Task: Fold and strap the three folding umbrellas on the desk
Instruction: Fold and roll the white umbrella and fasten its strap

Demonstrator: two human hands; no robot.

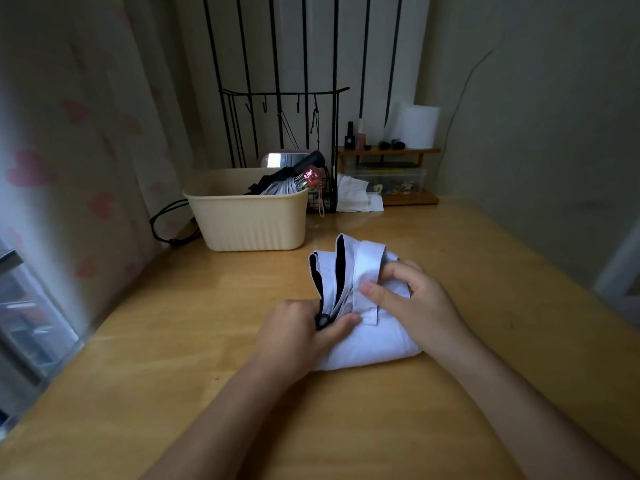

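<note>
Middle of the desk (485, 278): a white umbrella (367, 344) with dark lining lies collapsed, its pleats bunched on the right and fanned loose on the left.
Left hand (298, 327): the fingers (346, 320) curl round the near-left part of the bundle, thumb on top, grasping the loose pleats together.
Right hand (415, 299): thumb and curled fingers pinch the strap (370, 268) against the canopy.
Strap position: the white band runs over the top of the canopy, and its free end lies just beside the left thumb. It looks unfastened, though the fastener is not visible.
Back-left of the desk: a beige basket (249, 220) holds a black umbrella (304, 164) and a pink-handled umbrella (310, 176). I cannot tell whether either is strapped.
Step in hand: probably tightening the pleats and wrapping the band round the white umbrella.
Next move calls for: tucking the left-side pleats flat under the band, keeping the bundle squeezed, then pulling the free end round to its fastener.
Risk: easing the left grip early would likely let the pleats spring open.
</note>
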